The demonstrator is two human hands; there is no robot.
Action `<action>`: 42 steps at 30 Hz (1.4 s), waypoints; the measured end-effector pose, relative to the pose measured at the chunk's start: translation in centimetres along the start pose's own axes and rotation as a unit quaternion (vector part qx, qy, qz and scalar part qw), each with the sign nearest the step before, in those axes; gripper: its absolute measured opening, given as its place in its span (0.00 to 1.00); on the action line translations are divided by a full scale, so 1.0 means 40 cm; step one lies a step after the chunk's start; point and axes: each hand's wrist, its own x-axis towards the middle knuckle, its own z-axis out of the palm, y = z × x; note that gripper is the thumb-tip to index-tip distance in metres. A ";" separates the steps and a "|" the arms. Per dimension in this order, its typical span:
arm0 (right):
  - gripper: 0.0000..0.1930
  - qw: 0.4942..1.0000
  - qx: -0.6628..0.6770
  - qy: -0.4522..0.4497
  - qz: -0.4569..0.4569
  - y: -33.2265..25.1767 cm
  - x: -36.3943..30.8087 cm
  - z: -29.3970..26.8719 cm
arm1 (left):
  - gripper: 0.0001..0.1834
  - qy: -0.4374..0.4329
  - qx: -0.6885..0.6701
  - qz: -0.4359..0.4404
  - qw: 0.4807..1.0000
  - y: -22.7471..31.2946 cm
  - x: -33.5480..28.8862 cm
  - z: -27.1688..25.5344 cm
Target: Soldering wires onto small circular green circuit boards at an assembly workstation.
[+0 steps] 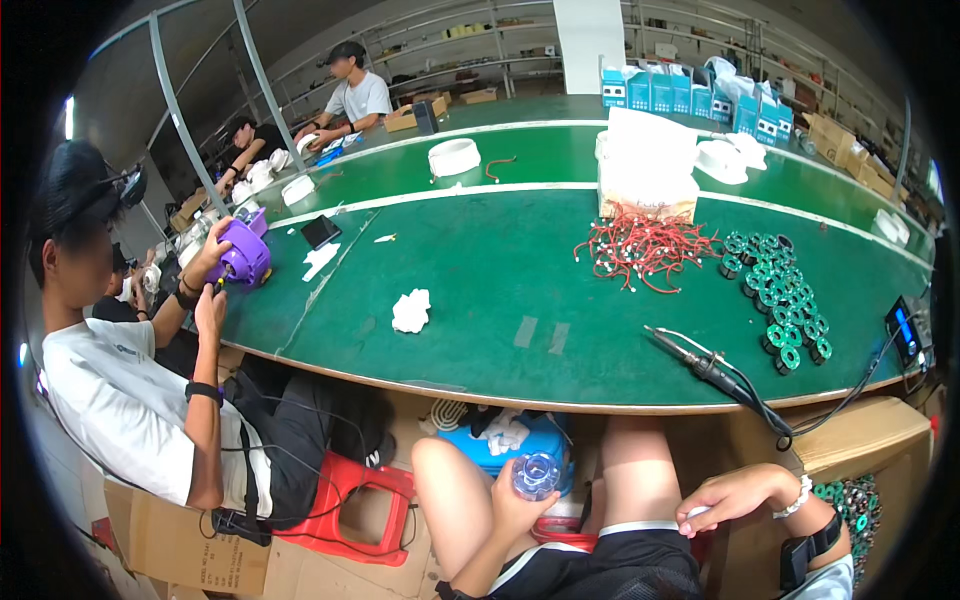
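Below the table edge, my left hand (513, 508) is wrapped round a clear bluish plastic bottle (537, 474), held upright between my knees, its top toward me. My right hand (728, 500) rests over my right thigh, its fingers closed on a small white thing (697, 512) that looks like a bottle cap. On the table in front lie a soldering iron (708, 368) with its cable, a heap of red wires (645, 248), and several green-topped ring coils (785, 295). Neither hand touches these.
A crumpled white tissue (411, 311) lies on the green table (470, 340). To the left, a co-worker works on a purple housing (242, 255). A white box (650, 165) stands behind the wires, a lit soldering station (905, 330) far right. A red stool (365, 510) stands left of my legs.
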 end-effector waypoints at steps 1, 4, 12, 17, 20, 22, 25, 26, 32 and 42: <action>0.20 1.000 0.003 0.020 -0.011 -0.002 -0.001 0.005 | 0.32 0.001 0.004 0.000 1.000 -0.006 -0.003 0.001; 0.23 0.999 0.007 0.046 -0.021 -0.006 -0.002 0.010 | 0.32 0.004 -0.023 -0.012 1.000 -0.021 -0.007 0.004; 0.23 0.999 0.002 0.042 -0.026 0.011 -0.002 0.002 | 0.32 -0.001 -0.020 0.003 1.000 -0.005 0.002 0.007; 0.20 0.999 -0.007 0.015 -0.041 0.007 0.000 -0.003 | 0.33 -0.011 -0.037 -0.027 0.999 0.013 0.000 0.007; 0.21 0.997 -0.002 0.028 -0.066 0.010 0.000 0.000 | 0.33 -0.021 -0.043 -0.029 0.998 0.004 0.001 0.010; 0.21 0.998 -0.004 0.024 -0.062 0.009 -0.001 -0.001 | 0.33 -0.022 -0.035 -0.026 0.999 0.017 0.002 0.009; 0.20 0.998 -0.009 0.013 -0.053 0.009 -0.001 -0.003 | 0.33 -0.021 -0.028 -0.022 0.999 0.013 0.001 0.012; 0.20 0.999 -0.013 0.006 -0.049 0.009 -0.001 -0.004 | 0.33 -0.020 -0.029 -0.021 0.999 0.010 0.001 0.012; 0.19 0.999 -0.006 0.004 -0.052 0.008 0.000 -0.003 | 0.33 -0.014 -0.042 -0.022 0.999 -0.005 -0.001 0.013; 0.21 0.998 0.001 0.027 -0.059 -0.004 0.003 0.002 | 0.31 -0.003 -0.038 0.011 0.999 0.018 0.003 0.002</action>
